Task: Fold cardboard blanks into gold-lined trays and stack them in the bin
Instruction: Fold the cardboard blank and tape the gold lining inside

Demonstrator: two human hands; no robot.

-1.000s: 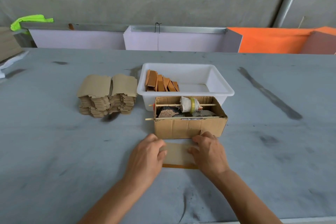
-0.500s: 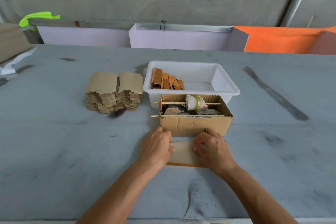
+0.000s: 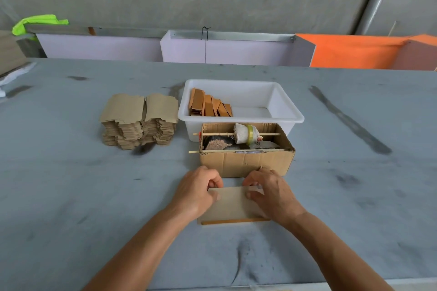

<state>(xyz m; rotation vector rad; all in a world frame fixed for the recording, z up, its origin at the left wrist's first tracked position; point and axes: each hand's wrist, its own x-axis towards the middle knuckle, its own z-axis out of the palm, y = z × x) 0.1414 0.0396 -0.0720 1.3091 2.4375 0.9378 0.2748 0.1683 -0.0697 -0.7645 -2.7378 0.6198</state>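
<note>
Both hands, left hand [image 3: 197, 192] and right hand [image 3: 272, 192], fingers curled, pinch cardboard blank [image 3: 233, 204] far edge, just before brown box [image 3: 246, 163]; white bin [image 3: 287, 111] behind; bare table [image 3: 71, 196] either side.

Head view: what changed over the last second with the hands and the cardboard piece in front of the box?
Both hands went from lying flat on the cardboard blank to curling over its far edge: the left hand and right hand now pinch that edge and tip it up toward the person. The blank's gold-lined near edge stays on the table. The stack of blanks, white bin and brown box stayed put.
</note>
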